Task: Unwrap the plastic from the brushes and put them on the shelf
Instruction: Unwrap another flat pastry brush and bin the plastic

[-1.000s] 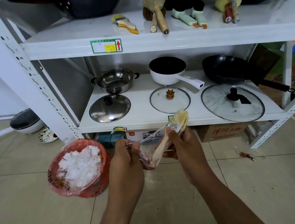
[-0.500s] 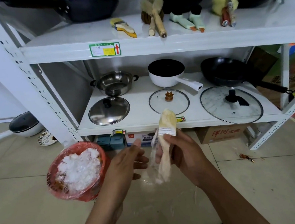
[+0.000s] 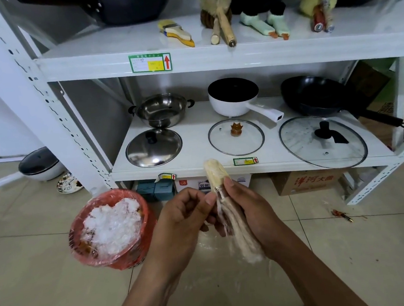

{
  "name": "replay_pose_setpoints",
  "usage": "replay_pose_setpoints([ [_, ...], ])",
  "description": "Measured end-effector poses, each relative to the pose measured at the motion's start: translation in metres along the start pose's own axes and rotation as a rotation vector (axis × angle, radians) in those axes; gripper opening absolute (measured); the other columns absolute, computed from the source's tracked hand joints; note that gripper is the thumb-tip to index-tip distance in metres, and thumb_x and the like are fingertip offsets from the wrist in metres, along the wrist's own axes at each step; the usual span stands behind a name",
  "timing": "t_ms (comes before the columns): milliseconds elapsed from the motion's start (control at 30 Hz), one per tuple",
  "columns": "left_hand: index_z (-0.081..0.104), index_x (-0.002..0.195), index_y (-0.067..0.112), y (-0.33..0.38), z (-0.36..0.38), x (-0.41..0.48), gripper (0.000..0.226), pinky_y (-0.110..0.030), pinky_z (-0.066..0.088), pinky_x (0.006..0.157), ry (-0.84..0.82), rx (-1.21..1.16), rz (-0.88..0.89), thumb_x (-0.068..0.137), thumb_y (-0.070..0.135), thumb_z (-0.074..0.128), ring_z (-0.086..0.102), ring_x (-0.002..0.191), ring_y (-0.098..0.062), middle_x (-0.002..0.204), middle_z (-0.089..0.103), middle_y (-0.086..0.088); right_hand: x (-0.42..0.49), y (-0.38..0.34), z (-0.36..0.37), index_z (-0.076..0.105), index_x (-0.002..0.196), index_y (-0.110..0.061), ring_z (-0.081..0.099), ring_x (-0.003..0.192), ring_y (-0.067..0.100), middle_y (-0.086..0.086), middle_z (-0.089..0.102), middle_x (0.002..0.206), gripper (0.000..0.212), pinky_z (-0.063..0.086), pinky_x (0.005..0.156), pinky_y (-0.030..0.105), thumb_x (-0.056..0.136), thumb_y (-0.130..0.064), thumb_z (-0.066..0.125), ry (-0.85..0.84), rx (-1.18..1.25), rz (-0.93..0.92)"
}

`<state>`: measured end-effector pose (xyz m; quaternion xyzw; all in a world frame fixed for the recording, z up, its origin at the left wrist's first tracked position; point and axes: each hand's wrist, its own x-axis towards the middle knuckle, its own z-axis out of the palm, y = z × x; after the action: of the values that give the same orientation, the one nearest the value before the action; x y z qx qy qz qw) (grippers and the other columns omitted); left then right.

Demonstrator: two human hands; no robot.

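My right hand [image 3: 251,209] grips a pale wooden-handled brush [image 3: 216,173] upright in front of the lower shelf, bristles up. Thin clear plastic wrap [image 3: 241,236] still clings to its handle and hangs below my palm. My left hand [image 3: 184,217] is beside it, thumb and fingers pinching the plastic at the ferrule. Several unwrapped brushes lie on the upper shelf [image 3: 116,65]: a yellow paint brush [image 3: 177,33], two wooden brushes [image 3: 219,18], two mint-handled ones [image 3: 265,24] and a yellow round one [image 3: 318,1].
A red bin [image 3: 82,237] full of crumpled plastic stands on the floor at my left. The lower shelf [image 3: 197,170] holds a steel pot [image 3: 161,110], a white saucepan [image 3: 234,97], a black wok [image 3: 312,96] and three lids. Cardboard boxes sit under it.
The brush turned from tilted to upright and edge-on. My left hand let go of the wrap's lower end, opened, then came back to pinch the plastic near the ferrule.
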<state>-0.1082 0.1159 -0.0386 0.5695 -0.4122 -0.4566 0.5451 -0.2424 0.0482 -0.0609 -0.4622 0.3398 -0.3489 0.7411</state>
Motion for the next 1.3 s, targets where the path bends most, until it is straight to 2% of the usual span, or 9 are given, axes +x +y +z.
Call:
replay_pose_setpoints([
  [200, 0.07, 0.084, 0.006, 0.002, 0.0, -0.002, 0.017, -0.011, 0.047, 0.059, 0.005, 0.11, 0.039, 0.093, 0.021, 0.069, 0.063, 0.059, -0.001, 0.069, 0.072, 0.001, 0.0, 0.002, 0.002, 0.069, 0.104, -0.021, 0.065, 0.062, 0.017, 0.006, 0.071, 0.074, 0.031, 0.052, 0.056, 0.029, 0.102, -0.045, 0.05, 0.048, -0.062, 0.012],
  [333, 0.068, 0.082, 0.012, 0.0, -0.003, -0.001, 0.019, -0.012, 0.047, 0.061, 0.014, 0.123, 0.019, 0.096, 0.024, 0.066, 0.06, 0.063, 0.0, 0.072, 0.071, 0.004, 0.002, 0.002, -0.001, 0.072, 0.104, -0.023, 0.07, 0.078, 0.021, 0.006, 0.076, 0.086, 0.031, 0.056, 0.069, 0.032, 0.101, -0.046, 0.051, 0.115, -0.145, -0.032],
  [500, 0.067, 0.085, 0.007, -0.005, -0.006, 0.003, 0.016, -0.014, 0.049, 0.067, 0.062, 0.068, 0.025, 0.097, 0.019, 0.065, 0.061, 0.071, -0.006, 0.084, 0.073, -0.008, 0.005, 0.007, -0.002, 0.069, 0.102, -0.028, 0.069, 0.077, 0.013, 0.0, 0.075, 0.086, 0.029, 0.055, 0.068, 0.035, 0.1, -0.052, 0.054, 0.204, -0.304, -0.061],
  [633, 0.062, 0.089, 0.0, -0.007, -0.003, 0.003, 0.015, -0.018, 0.055, 0.073, 0.06, -0.063, -0.001, 0.099, 0.011, 0.061, 0.07, 0.078, -0.01, 0.084, 0.074, -0.005, 0.007, 0.009, -0.004, 0.066, 0.103, -0.024, 0.068, 0.073, 0.01, -0.002, 0.075, 0.086, 0.03, 0.055, 0.067, 0.032, 0.101, -0.051, 0.053, 0.24, -0.408, -0.093],
  [833, 0.066, 0.103, 0.003, -0.007, -0.005, 0.007, 0.018, -0.042, 0.057, 0.082, 0.11, -0.383, -0.233, 0.101, 0.02, 0.06, 0.07, 0.074, -0.024, 0.085, 0.073, -0.015, 0.003, 0.006, -0.004, 0.065, 0.111, -0.024, 0.072, 0.077, 0.016, 0.002, 0.077, 0.092, 0.025, 0.06, 0.075, 0.035, 0.1, -0.045, 0.057, 0.127, -0.343, -0.098],
  [933, 0.069, 0.105, -0.003, -0.008, -0.005, 0.007, 0.03, -0.038, 0.057, 0.076, 0.1, -0.332, -0.205, 0.096, 0.026, 0.064, 0.067, 0.065, -0.021, 0.078, 0.069, -0.013, 0.001, 0.007, 0.0, 0.063, 0.113, -0.017, 0.066, 0.07, 0.016, 0.002, 0.074, 0.087, 0.028, 0.057, 0.071, 0.032, 0.101, -0.042, 0.057, 0.035, -0.329, -0.091],
  [1100, 0.067, 0.093, 0.004, -0.013, -0.008, 0.009, 0.02, -0.035, 0.055, 0.077, 0.143, -0.242, -0.124, 0.098, 0.022, 0.063, 0.063, 0.081, -0.025, 0.087, 0.068, -0.013, 0.003, 0.007, 0.003, 0.059, 0.11, -0.01, 0.063, 0.062, 0.016, 0.008, 0.07, 0.078, 0.032, 0.054, 0.064, 0.026, 0.1, -0.041, 0.058, 0.066, -0.332, -0.11],
  [1200, 0.065, 0.089, 0.009, -0.014, -0.007, 0.009, 0.014, -0.032, 0.053, 0.077, 0.171, -0.206, -0.052, 0.096, 0.021, 0.064, 0.063, 0.085, -0.018, 0.088, 0.071, -0.003, 0.005, 0.01, 0.003, 0.058, 0.112, -0.013, 0.064, 0.061, 0.02, 0.001, 0.069, 0.08, 0.033, 0.056, 0.064, 0.035, 0.096, -0.042, 0.063, 0.099, -0.273, -0.1],
  [1300, 0.062, 0.091, 0.007, -0.012, -0.005, 0.008, 0.022, -0.031, 0.054, 0.082, 0.187, -0.215, 0.008, 0.086, 0.027, 0.066, 0.07, 0.093, -0.016, 0.096, 0.076, -0.006, 0.006, 0.011, 0.002, 0.061, 0.114, -0.019, 0.061, 0.057, 0.017, -0.001, 0.067, 0.076, 0.027, 0.053, 0.059, 0.031, 0.097, -0.04, 0.065, 0.12, -0.27, -0.084],
])
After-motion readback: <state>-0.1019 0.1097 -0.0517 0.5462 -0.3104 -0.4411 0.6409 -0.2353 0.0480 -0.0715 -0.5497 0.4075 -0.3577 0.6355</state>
